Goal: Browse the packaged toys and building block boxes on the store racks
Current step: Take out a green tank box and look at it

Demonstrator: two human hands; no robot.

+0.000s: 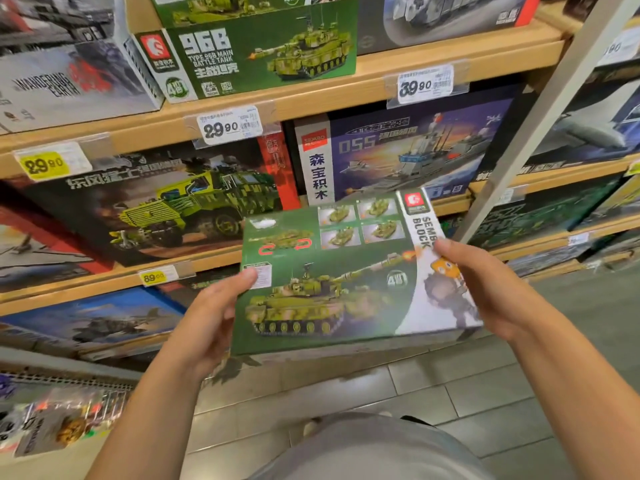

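I hold a green building block box [339, 278] with a tank picture in front of the racks, its back face turned up toward me. My left hand [211, 317] grips its left edge, thumb on top. My right hand [485, 285] grips the right edge by the white side strip. A matching green 96B tank box [256, 53] stands on the upper shelf. Below it sit a green armoured truck box [166, 199] and a blue warship box [408, 154].
Wooden shelves [311, 95] carry price tags 29.90 [228, 126] and 39.90 [424, 84]. A white upright post [540, 119] divides this rack from another on the right. A grey Wandering Earth box [65, 81] is upper left. Bagged toys [59, 420] hang low left. Grey floor tiles [450, 393] lie below.
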